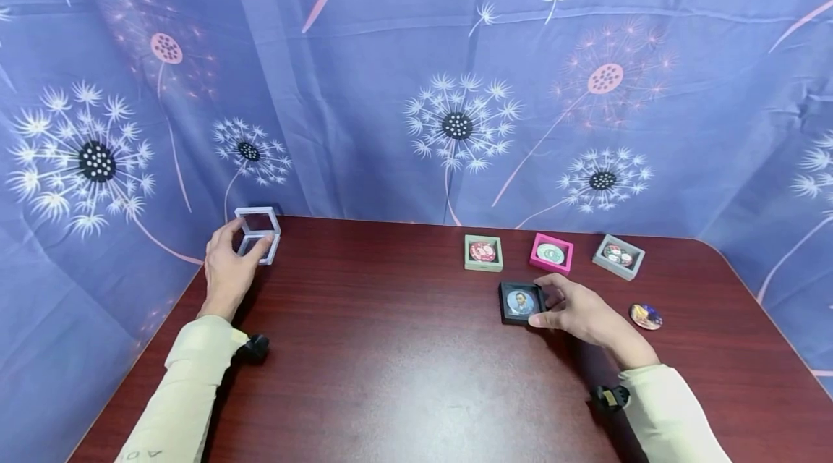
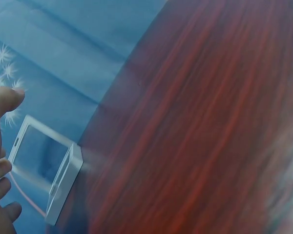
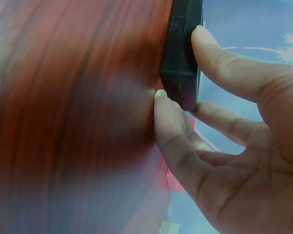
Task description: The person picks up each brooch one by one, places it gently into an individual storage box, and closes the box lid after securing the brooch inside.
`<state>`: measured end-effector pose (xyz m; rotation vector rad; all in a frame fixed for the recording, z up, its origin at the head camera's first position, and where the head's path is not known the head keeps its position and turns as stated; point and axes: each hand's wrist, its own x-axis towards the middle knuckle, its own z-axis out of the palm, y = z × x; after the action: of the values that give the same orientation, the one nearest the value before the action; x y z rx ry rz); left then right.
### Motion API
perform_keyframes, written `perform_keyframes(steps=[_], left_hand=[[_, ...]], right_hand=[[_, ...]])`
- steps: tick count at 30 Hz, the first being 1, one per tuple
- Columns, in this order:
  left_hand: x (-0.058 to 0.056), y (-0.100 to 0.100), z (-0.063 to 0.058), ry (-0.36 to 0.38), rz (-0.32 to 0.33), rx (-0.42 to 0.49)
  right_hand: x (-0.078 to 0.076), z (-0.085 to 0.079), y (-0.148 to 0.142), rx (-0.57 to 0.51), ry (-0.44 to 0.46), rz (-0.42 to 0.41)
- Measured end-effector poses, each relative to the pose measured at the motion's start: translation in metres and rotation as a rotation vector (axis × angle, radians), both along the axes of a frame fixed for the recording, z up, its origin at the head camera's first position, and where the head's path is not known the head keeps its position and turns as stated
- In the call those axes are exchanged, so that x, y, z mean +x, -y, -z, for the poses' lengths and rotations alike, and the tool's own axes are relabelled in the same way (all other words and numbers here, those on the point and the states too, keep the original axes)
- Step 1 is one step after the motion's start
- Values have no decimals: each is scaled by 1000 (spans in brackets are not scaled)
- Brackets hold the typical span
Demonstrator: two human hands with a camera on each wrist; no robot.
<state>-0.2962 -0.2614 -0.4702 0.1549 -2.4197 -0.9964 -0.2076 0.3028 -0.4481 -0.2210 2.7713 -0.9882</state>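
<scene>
On the far left of the table a white hinged display frame (image 1: 257, 234) stands with its lid raised and its clear windows showing. My left hand (image 1: 229, 266) reaches around it; the left wrist view has the thumb (image 2: 10, 100) apart from the frame (image 2: 68, 183) and the fingers loosely bent beside it. At right, my right hand (image 1: 582, 309) holds a black display frame (image 1: 512, 316) between thumb and fingers. A round badge (image 1: 520, 302) with a portrait shows inside. The right wrist view has the thumb on one face of the black frame (image 3: 183, 53).
Behind the right hand sit a green frame (image 1: 483, 266), a pink frame (image 1: 551, 253) and a grey frame (image 1: 619, 256), each with round badges inside. A loose round badge (image 1: 646, 316) lies right of the hand. A blue dandelion-print cloth (image 1: 364, 123) hangs behind the dark red table (image 1: 390, 318).
</scene>
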Motion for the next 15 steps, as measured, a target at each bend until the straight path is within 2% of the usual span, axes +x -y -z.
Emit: perform_keyframes(steps=[8, 15], left_hand=[[-6, 19, -7, 108, -29, 33], [-14, 33, -3, 146, -63, 79]], right_hand=[[2, -1, -11, -6, -4, 5], [6, -2, -21, 2, 10, 27]])
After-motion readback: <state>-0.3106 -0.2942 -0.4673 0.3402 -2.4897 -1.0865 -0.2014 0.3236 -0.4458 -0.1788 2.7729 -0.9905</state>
